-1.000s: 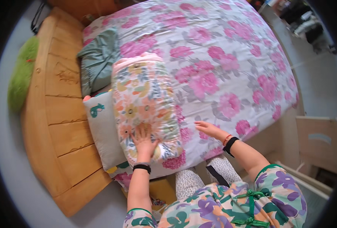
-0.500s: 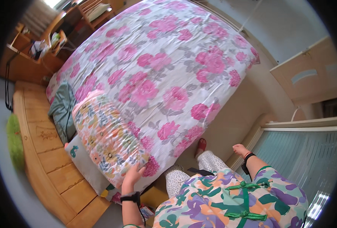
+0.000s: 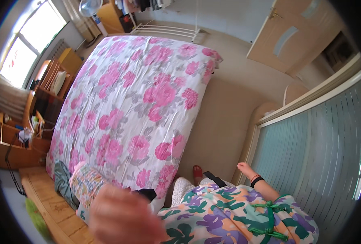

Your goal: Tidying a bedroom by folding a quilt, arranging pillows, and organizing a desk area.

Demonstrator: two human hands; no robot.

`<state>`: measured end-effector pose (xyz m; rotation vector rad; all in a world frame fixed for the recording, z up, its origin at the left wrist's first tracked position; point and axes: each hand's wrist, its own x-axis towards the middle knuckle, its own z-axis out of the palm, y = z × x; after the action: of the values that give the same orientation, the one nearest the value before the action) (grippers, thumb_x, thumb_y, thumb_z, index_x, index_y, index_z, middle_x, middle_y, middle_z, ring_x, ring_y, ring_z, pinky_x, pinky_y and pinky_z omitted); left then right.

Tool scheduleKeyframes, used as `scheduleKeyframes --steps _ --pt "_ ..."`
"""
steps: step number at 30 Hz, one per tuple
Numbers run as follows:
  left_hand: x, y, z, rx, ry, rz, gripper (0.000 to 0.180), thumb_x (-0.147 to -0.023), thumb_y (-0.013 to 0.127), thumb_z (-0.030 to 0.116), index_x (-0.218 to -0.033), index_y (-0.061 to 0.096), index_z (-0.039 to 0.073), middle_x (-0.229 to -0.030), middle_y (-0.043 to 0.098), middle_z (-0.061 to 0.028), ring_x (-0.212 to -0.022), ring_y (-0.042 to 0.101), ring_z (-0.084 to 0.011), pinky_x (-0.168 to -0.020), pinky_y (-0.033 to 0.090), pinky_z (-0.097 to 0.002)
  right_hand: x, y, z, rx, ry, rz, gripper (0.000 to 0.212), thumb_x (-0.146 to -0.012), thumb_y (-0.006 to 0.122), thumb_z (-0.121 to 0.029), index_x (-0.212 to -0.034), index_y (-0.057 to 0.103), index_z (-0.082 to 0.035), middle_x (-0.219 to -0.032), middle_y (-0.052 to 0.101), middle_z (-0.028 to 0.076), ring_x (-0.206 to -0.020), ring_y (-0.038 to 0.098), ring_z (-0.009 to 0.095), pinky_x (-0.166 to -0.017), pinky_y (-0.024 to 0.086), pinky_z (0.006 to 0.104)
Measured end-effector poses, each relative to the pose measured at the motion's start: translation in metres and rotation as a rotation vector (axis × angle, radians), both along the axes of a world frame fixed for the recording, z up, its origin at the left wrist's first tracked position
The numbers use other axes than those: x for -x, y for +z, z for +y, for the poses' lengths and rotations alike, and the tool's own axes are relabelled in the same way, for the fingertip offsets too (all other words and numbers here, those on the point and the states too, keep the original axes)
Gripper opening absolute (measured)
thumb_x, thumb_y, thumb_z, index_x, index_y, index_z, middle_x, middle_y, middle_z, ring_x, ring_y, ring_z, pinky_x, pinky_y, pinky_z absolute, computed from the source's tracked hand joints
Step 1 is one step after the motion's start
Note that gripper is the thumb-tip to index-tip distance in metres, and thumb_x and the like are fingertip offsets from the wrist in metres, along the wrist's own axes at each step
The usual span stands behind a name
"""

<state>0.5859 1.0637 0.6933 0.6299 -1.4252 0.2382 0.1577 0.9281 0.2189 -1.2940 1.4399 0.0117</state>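
Sheet (image 3: pixel 125 107), pink-flowered, is spread from near the wooden headboard (image 3: pixel 52 199) to the far end; that part looks done, with only shallow creases left. The quilt (image 3: pixel 87 184) lies compactly on it at the headboard end, seemingly in place, though partly hidden. The green cushion (image 3: pixel 62 179) sits between quilt and headboard, rumpled, so not yet neat. The left hand (image 3: pixel 121 215) is blurred in front of the quilt; I cannot tell whether it grips anything. The right hand (image 3: pixel 246 169), well apart, looks loosely curled, nothing visible in it.
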Motion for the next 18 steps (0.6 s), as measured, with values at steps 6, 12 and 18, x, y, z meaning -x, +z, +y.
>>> scheduleKeyframes --steps 6,12,18 --pt "0.028 0.044 -0.124 0.26 -0.727 0.116 0.01 -0.078 0.06 0.009 -0.088 0.061 0.011 -0.074 0.057 0.0024 -0.065 0.057 -0.0101 -0.058 0.045 -0.0242 0.06 0.013 -0.001 -0.163 -0.419 0.008 0.027 -0.086 0.051 -0.028 -0.102 0.055 -0.007 -0.08 0.056 0.0 -0.068 0.05 0.009 -0.06 0.044 0.0229" --pt "0.01 0.058 -0.205 -0.182 -0.932 0.122 0.017 -0.079 0.055 0.004 -0.094 0.062 0.01 -0.073 0.057 -0.0004 -0.063 0.057 -0.012 -0.057 0.045 -0.0241 0.07 0.019 -0.036 -0.275 -0.616 -0.005 0.033 -0.086 0.052 -0.027 -0.109 0.051 -0.003 -0.082 0.056 0.001 -0.07 0.052 0.011 -0.058 0.045 0.023" --pt "-0.019 0.067 -0.327 -0.185 -1.15 0.231 0.018 -0.078 0.055 0.005 -0.095 0.061 0.008 -0.072 0.057 -0.0039 -0.062 0.056 -0.0163 -0.055 0.045 -0.0272 0.123 -0.056 -0.089 -0.14 -0.567 -0.253 0.02 -0.085 0.05 -0.025 -0.081 0.051 -0.005 -0.066 0.05 -0.001 -0.058 0.048 0.012 -0.054 0.041 0.0253"
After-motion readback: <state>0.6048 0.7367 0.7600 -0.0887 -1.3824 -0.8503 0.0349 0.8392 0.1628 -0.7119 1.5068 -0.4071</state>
